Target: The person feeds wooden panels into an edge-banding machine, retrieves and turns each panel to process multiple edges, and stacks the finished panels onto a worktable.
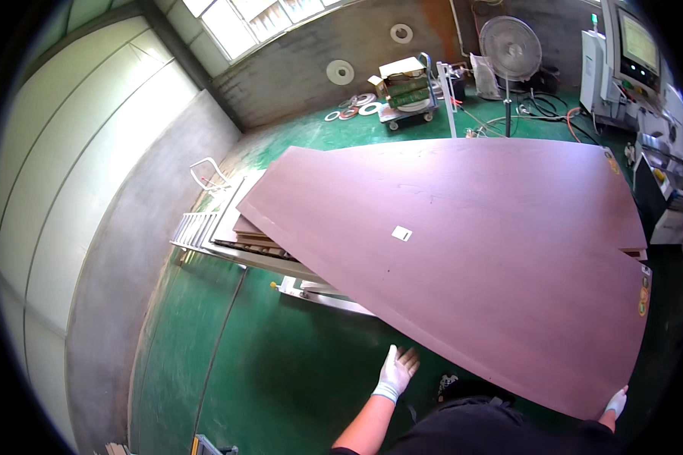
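A large brownish-pink panel (pixel 448 303) lies askew over another panel (pixel 569 178) of the same colour, above the table (pixel 269 262). It reaches well out past the table's near edge, over the green floor (pixel 281 364), while its narrow left end lies near the table's left end. At that end, the edges of a stack of boards (pixel 254 236) show between panel and table, and a row of rollers (pixel 195 229) sticks out beyond.

The left hand (pixel 397 373), in a white glove, is held just off the panel's near edge, its fingers spread and nothing in them. The right hand (pixel 617 403), also gloved, touches the panel's near right corner (how far its fingers close around the edge, I cannot tell).

A small white label (pixel 402 233) is on the upper panel, left of its middle, and coloured stickers (pixel 643 296) run along its right edge. Beyond the table's far edge stand a round fan (pixel 511 48) and a loaded cart (pixel 408 111); a machine with a screen (pixel 639 42) is at the far right.
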A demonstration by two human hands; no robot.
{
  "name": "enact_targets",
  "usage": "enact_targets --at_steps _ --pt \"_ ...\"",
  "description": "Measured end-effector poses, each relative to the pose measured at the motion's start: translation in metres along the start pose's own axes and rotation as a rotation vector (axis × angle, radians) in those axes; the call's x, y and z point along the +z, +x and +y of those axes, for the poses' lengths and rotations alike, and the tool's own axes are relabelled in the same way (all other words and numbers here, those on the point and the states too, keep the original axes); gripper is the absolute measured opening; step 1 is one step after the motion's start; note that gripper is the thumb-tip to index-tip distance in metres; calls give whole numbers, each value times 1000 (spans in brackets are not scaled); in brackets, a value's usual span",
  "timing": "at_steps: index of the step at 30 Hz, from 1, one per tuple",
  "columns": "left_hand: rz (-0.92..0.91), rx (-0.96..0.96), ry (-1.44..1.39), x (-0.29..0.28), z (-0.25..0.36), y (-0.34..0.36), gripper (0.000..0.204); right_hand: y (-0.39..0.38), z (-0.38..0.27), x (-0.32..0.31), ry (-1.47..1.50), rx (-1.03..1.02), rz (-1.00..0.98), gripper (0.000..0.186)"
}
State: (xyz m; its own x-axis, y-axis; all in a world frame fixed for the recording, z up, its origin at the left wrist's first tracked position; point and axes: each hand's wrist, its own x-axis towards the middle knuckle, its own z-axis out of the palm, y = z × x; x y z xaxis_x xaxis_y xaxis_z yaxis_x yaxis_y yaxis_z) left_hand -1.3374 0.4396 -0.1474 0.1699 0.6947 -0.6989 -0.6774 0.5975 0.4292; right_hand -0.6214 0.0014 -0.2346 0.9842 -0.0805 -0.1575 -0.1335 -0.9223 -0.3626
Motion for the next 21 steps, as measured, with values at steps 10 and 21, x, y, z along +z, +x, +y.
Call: enact_targets --at_steps 10,21 --pt "1 28 38 43 128 71 67 -150 12 -34 -32 -30 77 58" --pt "-109 104 211 18 139 68 67 -312 -159 -61 -424 -53 506 34"
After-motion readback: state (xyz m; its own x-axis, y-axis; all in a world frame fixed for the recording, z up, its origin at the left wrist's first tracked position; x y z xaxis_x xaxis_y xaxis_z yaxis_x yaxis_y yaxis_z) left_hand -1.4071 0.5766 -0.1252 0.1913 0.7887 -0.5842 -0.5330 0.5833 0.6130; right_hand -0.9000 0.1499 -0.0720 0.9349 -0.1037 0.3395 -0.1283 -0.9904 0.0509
